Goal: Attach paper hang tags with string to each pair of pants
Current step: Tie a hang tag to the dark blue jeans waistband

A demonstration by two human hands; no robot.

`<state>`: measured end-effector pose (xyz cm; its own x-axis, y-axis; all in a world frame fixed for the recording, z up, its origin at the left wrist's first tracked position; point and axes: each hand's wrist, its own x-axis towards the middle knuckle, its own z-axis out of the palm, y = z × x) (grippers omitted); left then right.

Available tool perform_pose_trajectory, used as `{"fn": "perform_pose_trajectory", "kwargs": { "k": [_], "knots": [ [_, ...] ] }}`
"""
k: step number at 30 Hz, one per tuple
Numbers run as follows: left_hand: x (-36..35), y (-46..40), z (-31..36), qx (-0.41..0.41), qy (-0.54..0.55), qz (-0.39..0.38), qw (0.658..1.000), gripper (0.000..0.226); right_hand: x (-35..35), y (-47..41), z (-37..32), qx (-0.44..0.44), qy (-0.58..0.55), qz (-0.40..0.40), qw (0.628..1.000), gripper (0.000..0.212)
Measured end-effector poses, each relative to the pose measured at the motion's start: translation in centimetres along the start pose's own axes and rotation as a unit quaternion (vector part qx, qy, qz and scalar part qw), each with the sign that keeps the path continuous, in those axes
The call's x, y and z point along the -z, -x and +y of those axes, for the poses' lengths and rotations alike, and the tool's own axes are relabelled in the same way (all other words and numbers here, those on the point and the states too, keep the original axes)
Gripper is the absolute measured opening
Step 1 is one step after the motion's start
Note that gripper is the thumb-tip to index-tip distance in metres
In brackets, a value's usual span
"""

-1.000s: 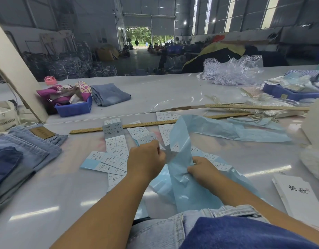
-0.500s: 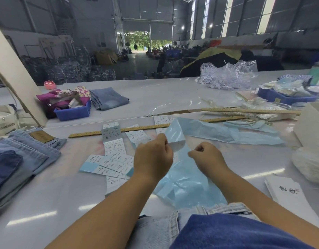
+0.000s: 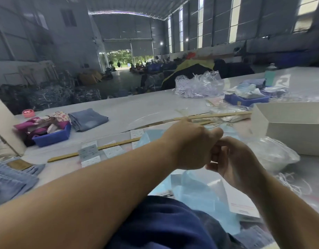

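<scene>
A big warehouse hall with grey sheet-metal walls (image 3: 38, 42) and an arched roof (image 3: 130, 8) stretches toward twelve o'clock, where an open doorway (image 3: 126, 57) shows green trees in daylight. Tall narrow windows (image 3: 233, 20) line the wall at two o'clock. A long white table (image 3: 137, 105) crosses the foreground above a dark concrete floor (image 3: 122, 78).

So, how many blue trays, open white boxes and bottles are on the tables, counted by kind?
Blue trays: 2
Open white box: 1
Bottle: 1
Total: 4
</scene>
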<state>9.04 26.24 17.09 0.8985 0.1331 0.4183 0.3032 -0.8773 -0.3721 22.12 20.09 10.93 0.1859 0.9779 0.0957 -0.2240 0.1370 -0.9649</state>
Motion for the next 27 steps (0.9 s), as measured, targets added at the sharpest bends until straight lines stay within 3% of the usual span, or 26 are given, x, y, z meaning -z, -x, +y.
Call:
{"fn": "perform_pose_trajectory", "kwargs": {
  "k": [3, 9, 12, 15, 19, 23, 27],
  "knots": [
    [-0.1, -2.8, 2.0, 0.005, 0.028, -0.076, 0.997, 0.017, 3.2, 1.4, 0.0, 0.002, -0.076, 0.012, 0.997, 0.037],
    [-1.9, -8.0, 5.3, -0.005, 0.065, -0.220, 0.973, 0.025, 9.3, 3.0, 1.0, -0.046, -0.070, 0.092, 0.992, 0.036],
    [-4.0, -9.7, 6.2, 0.030, 0.101, -0.223, 0.969, 0.025, 11.7, 3.5, 1.9, -0.052, -0.074, 0.111, 0.990, 0.023],
    [-6.9, -10.1, 6.5, 0.136, 0.144, -0.215, 0.956, 0.023, 13.2, 3.4, 3.8, -0.049, -0.038, 0.139, 0.988, 0.037],
    [-11.0, -9.0, 6.8, 0.280, 0.285, -0.258, 0.880, 0.025, 13.6, 3.0, 6.1, -0.045, 0.097, 0.176, 0.979, 0.040],
    [-13.4, -7.9, 7.0, 0.378, 0.406, -0.236, 0.798, 0.010, 14.0, 2.5, 7.8, -0.057, 0.183, 0.181, 0.965, 0.030],
    [-15.1, -6.7, 7.5, 0.421, 0.475, -0.236, 0.736, 0.005, 14.3, 2.6, 9.1, -0.061, 0.248, 0.192, 0.948, 0.022]
  ]
}}
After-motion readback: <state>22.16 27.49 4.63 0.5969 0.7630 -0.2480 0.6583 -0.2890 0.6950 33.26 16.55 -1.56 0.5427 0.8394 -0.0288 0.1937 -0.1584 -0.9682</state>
